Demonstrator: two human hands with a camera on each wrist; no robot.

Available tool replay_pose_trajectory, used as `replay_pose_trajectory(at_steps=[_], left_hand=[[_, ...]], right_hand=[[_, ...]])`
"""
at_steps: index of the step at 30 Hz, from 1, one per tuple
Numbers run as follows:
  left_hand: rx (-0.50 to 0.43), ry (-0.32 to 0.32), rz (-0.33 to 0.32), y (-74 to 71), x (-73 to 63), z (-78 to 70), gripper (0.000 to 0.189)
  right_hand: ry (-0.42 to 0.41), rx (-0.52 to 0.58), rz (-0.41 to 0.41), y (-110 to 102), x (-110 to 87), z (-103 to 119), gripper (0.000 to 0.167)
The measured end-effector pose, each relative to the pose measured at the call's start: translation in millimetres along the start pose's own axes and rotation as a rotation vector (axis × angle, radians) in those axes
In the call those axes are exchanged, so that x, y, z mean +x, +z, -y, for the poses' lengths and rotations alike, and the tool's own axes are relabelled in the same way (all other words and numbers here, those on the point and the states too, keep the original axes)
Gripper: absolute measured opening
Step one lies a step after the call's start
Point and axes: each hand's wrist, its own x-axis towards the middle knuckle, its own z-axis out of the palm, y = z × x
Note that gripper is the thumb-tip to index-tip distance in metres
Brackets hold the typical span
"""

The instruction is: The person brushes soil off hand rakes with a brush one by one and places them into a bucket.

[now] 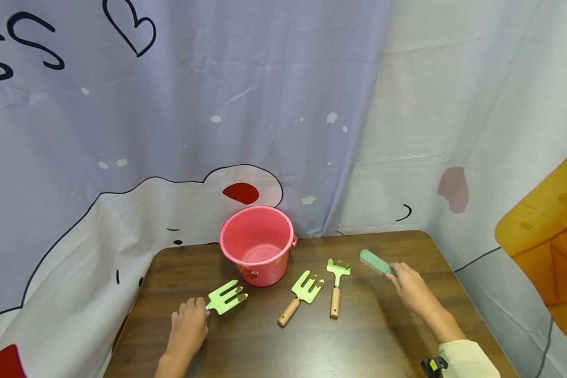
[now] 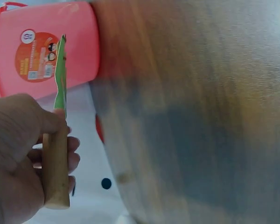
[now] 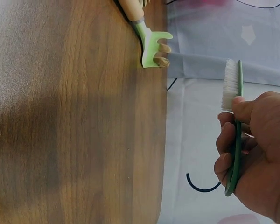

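My left hand grips the wooden handle of a small garden fork with a light green head. In the left wrist view the fork points toward the bucket, its head seen edge-on. At the right, my right hand holds a green brush by its handle. White bristles are not on the fork; the brush's pale bristles face left in the right wrist view, with the thumb near their base. Between the hands lie a second garden fork and a small rake.
A pink bucket stands upright at the back of the brown wooden table, with a label on its side. A printed curtain hangs behind and around the table. Both tools lie with their handles toward the front.
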Motion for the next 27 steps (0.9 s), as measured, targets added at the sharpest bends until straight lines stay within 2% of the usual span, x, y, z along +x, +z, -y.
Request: replay_pose_trajectory(at_steps=[4, 11, 14, 16, 21, 27], left_hand=[[0.001, 0.039, 0.005, -6.9, 3.8, -3.7, 0.024], [-0.048, 0.093, 0.056, -17.4, 10.8, -8.6, 0.026], [-0.065, 0.137, 0.059, -19.2, 13.7, -10.6, 0.027], [-0.069, 0.179, 0.053, -20.3, 15.6, -12.1, 0.027], [-0.032, 0.276, -0.010, -21.4, 19.8, -16.1, 0.027], [0.026, 0.326, -0.050, -23.1, 27.3, -24.9, 0.024]], right_hand=[[-0.012, -0.004, -0.006, -0.3, 1.2, 1.8, 0.028], [-0.008, -0.003, -0.002, -1.7, 2.9, 5.4, 0.028], [-0.002, 0.003, -0.001, -1.4, 3.2, 6.3, 0.028], [0.000, 0.006, -0.005, -0.9, 3.6, 6.8, 0.028], [-0.002, 0.010, -0.030, -0.1, 5.0, 8.9, 0.027], [0.000, 0.019, -0.021, -2.0, 5.9, 14.0, 0.028]])
